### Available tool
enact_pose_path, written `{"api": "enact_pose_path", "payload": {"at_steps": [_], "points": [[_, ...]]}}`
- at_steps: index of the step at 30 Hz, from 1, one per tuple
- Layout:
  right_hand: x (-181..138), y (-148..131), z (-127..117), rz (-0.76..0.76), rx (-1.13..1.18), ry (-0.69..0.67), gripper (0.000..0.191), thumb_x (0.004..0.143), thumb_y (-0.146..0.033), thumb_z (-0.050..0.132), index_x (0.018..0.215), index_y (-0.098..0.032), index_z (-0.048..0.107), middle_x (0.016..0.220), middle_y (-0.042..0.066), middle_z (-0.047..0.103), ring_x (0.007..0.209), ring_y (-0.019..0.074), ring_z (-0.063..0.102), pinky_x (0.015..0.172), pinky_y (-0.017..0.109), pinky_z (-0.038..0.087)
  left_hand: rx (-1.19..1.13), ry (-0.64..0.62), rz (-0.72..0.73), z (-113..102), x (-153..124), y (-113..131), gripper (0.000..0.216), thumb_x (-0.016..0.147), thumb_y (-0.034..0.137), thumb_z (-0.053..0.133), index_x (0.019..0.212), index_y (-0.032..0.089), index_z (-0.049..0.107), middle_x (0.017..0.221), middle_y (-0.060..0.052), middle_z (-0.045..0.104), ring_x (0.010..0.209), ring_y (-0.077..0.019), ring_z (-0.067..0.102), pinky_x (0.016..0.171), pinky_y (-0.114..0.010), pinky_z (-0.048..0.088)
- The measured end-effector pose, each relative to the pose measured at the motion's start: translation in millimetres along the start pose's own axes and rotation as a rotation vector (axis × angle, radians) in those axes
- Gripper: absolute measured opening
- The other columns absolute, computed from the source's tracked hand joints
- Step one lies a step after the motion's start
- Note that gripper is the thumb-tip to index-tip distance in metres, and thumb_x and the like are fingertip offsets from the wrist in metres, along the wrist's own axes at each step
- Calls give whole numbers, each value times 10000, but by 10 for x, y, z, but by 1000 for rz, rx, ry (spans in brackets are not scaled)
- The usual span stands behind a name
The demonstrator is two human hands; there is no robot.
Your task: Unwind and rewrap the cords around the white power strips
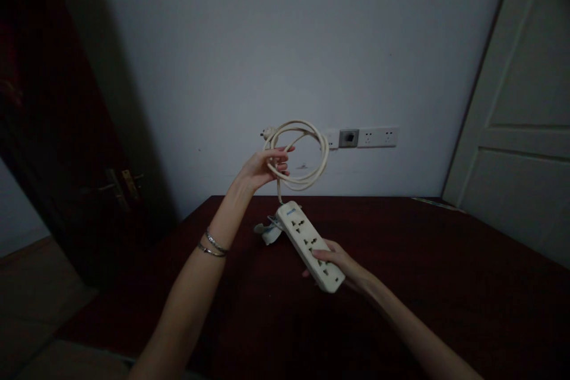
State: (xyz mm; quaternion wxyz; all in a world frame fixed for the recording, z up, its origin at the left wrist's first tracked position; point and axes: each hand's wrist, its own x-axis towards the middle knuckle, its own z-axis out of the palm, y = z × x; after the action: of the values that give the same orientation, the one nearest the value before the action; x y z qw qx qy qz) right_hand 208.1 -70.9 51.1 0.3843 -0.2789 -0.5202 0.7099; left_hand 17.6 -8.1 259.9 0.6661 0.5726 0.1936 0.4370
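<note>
right hand [338, 261] nearest camera, fingers clasped under end of white power strip [309, 244], strip raised just above dark red desk [445, 261], sockets up. cord [297, 154] runs up from strip's far end into coil, left hand [262, 167] fingers closed round coil, held high before wall; plug [267, 130] juts at coil's top left. step judged: coiled cord gathered. next move needs firm hold on loops. small pale item [267, 231] on desk behind strip. wall sockets [367, 137] beyond.
</note>
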Motion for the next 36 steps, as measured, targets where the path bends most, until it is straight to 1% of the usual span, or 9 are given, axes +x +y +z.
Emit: {"api": "enact_pose_path", "payload": {"at_steps": [5,10,15,19,22,25,28,31,36], "points": [[-76,-233,-155,84,-95,-35,514,712,-307,691,1132,-151,439,958,130,650,677,248,687,517,318,550,271,-62,-161,-207,-104,-107,276,651,91,600,926,103,602,576,30,527,495,-83,505,656,-323,475],[-46,-225,-188,39,-70,-26,622,632,-179,733,1180,-150,441,992,113,646,699,238,692,565,291,556,709,-106,-212,-98,-106,-284,259,624,129,625,876,75,608,595,-21,568,501,-116,532,550,-279,437],[-36,-199,-123,78,49,-26,638,576,-118,735,1151,-149,461,1069,148,635,809,306,681,596,370,573,1180,-7,-117,-27,7,-475,175,590,54,535,745,82,612,534,5,534,477,-92,473,493,-223,366],[-62,-231,-86,36,103,-18,561,567,-113,745,1072,-151,504,1062,144,643,830,322,675,591,384,576,1333,148,-45,-124,97,-612,124,600,64,526,690,87,608,549,5,522,510,-94,456,501,-216,346],[-60,-240,-92,-28,126,5,504,581,-181,767,1026,-128,537,1009,152,662,821,320,676,578,378,577,1339,123,-43,-203,118,-705,148,599,69,547,728,87,616,585,0,532,535,-101,468,509,-215,355],[-47,-227,-95,-83,153,45,537,595,-292,780,1047,-143,533,1007,155,667,813,309,678,555,380,577,1393,86,-79,-210,121,-792,184,613,56,534,771,94,620,623,-15,563,569,-114,501,528,-215,374],[-49,-225,-56,-100,159,75,594,630,-408,755,1108,-167,498,1027,155,664,814,301,678,510,363,572,1521,184,-89,-153,129,-863,214,650,47,500,815,112,620,720,-56,621,678,-153,568,586,-229,404],[-62,-266,29,-67,136,140,540,759,-475,626,1169,-162,467,1019,159,668,786,282,684,496,360,570,1640,300,-100,-73,121,-916,221,692,67,502,884,115,600,852,-119,644,810,-212,602,662,-267,432],[-54,-388,194,67,104,195,487,851,-527,452,1131,-137,532,916,148,693,676,260,687,465,357,557,1859,337,-76,25,64,-1043,309,753,111,528,1061,108,522,962,-176,626,924,-274,606,767,-329,440]]}}
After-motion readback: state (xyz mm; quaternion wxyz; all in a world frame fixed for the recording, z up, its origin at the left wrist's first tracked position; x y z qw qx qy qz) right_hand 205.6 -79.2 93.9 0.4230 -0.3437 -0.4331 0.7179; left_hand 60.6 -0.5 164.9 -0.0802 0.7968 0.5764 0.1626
